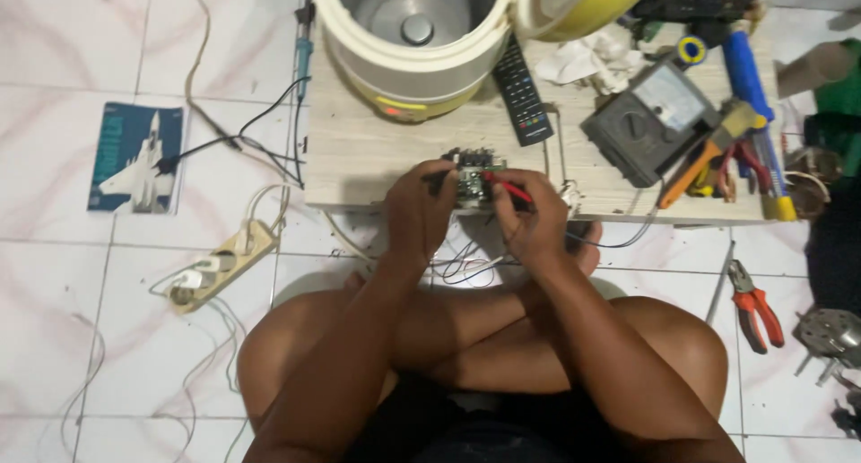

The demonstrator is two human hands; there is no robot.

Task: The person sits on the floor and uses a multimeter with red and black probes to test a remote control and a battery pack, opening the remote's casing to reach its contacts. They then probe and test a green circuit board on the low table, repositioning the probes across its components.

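Legs: two bare knees (296, 355) sitting crossed at 6 o'clock.
Left hand (420, 214): pinching one black probe (437, 174).
Right hand (535, 219): pinching one red probe (509, 188).
Circuit board (473, 178): one, lying dead centre on the low table's (359, 149) edge, both probes touching it.
12 o'clock: one rice cooker (417, 41) sitting open.
2 o'clock: one multimeter (653, 122), one remote (522, 91).

You have one cream-and-yellow round rice cooker (414, 46) at upper centre, one black remote control (523, 91), one grey analogue multimeter (650, 122), one small green circuit board (473, 183), and one red-handled pliers (755, 303) at right.
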